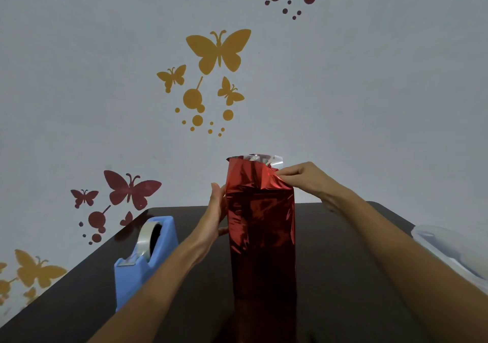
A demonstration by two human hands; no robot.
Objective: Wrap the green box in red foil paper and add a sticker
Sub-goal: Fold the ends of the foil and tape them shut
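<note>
A tall box stands upright on the dark table point(343, 263), fully covered in shiny red foil paper point(261, 226); no green shows. Loose foil sticks up above the box's top, silver on its inner side. My left hand point(215, 210) lies flat against the box's left side, fingers straight. My right hand point(301, 177) is at the top right corner and pinches the foil's upper edge between thumb and fingers. No sticker is in view.
A blue tape dispenser point(144, 260) with a roll of clear tape stands on the table left of the box. A translucent plastic container point(454, 253) sits at the table's right edge. A wall with butterfly decals rises behind the table.
</note>
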